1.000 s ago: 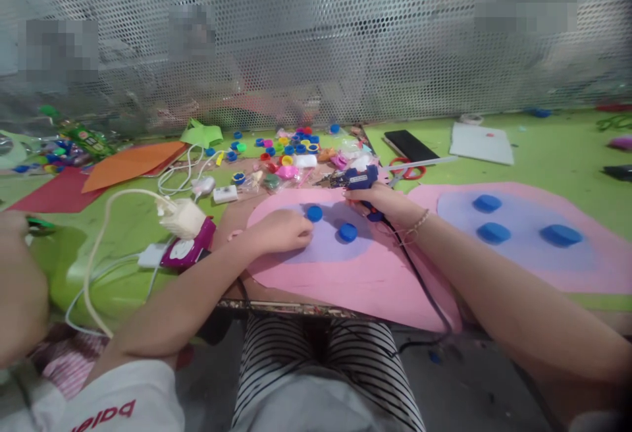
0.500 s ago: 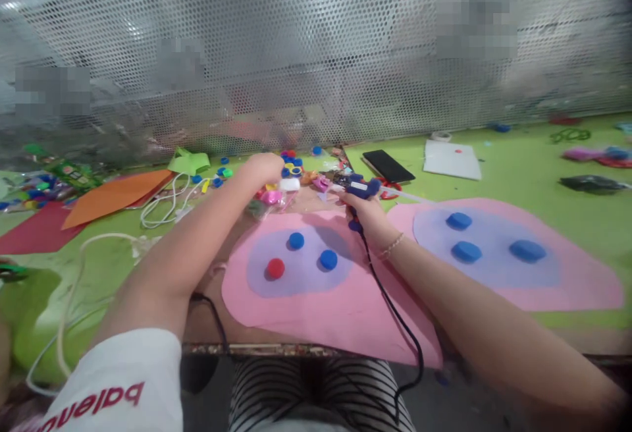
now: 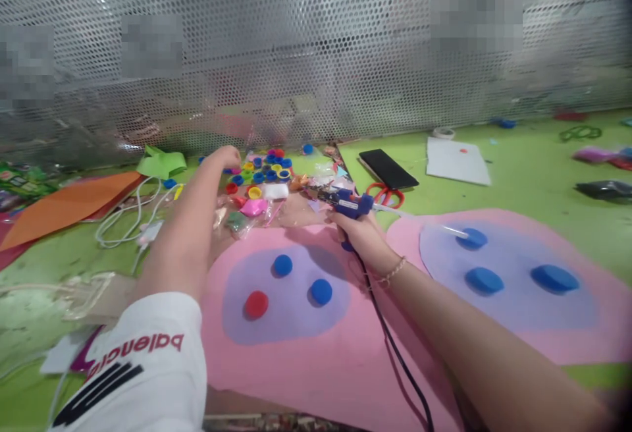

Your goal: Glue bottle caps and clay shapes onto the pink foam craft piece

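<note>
My right hand (image 3: 363, 238) is wrapped round a dark blue hot glue gun (image 3: 353, 203). Its nozzle points left, and a clear glue stick (image 3: 419, 220) juts from its back. My left hand (image 3: 227, 157) reaches to the far side of the table, at the left edge of a pile of bottle caps (image 3: 271, 174); its fingers are mostly hidden. Before me lies a pink paper shape (image 3: 296, 379) with a lilac oval (image 3: 296, 323). On the oval sit a red cap (image 3: 257, 304) and two blue caps (image 3: 321, 292).
To the right, a second pink paper shape (image 3: 607, 336) bears several blue caps. Red-handled scissors (image 3: 397, 196), a black phone (image 3: 388, 167) and a white sheet (image 3: 457, 161) lie behind. Orange paper (image 3: 74, 205) and white cables (image 3: 111, 228) are at left. A perforated metal panel (image 3: 296, 43) stands at the back.
My left hand has moved left along the cap pile, uncovering more of the caps. The glue gun stays in my right hand, shifted slightly left and lower; the view has shifted too.
</note>
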{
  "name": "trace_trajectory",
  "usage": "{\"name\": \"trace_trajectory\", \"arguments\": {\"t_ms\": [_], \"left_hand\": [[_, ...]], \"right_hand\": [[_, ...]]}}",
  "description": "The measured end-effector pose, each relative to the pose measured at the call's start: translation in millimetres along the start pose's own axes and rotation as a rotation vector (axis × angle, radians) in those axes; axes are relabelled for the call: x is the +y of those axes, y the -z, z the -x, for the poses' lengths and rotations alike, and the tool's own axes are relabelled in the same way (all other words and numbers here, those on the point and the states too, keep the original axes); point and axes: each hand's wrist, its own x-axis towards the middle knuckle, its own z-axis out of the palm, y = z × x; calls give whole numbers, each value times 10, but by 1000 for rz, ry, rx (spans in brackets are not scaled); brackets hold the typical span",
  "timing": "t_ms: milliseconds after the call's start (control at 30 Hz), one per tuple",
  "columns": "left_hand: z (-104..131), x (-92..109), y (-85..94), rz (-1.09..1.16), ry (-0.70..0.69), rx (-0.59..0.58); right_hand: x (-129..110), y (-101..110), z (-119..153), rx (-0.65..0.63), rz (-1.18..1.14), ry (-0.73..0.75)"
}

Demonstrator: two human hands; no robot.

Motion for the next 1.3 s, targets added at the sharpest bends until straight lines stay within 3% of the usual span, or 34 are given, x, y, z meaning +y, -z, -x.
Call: {"name": "trace_trajectory", "arguments": {"t_ms": [100,267,533,700,900,1000,1067,1133,1200,1300], "left_hand": [[88,-192,-13,64,114,-195],[248,-123,-88,112,182,-360],[449,-61,-96,111,209,-293],[603,-48,-93,106,239,-310],[790,-35,-56,172,182,-194],[953,-44,35,408,87,-121],[1094,-32,91,737,-15,-85],[1253,5,126,1005,-119,-134],[1421,66,134,1120,-185,-182],[1666,185,103,1200,-211,-147]], "right_hand": [[17,-6,-6,-2,23,-3],[10,-5,10,-19,54,28],[8,-11,27,-28,21,57],[67,-10,-4,-76,69,97],[78,13,-21,-103,74,154],[34,16,10,-102,62,160],[0,10,41,-102,73,158],[-22,4,66,-114,102,145],[-24,1,78,-132,124,133],[-8,3,77,-163,124,145]]}}
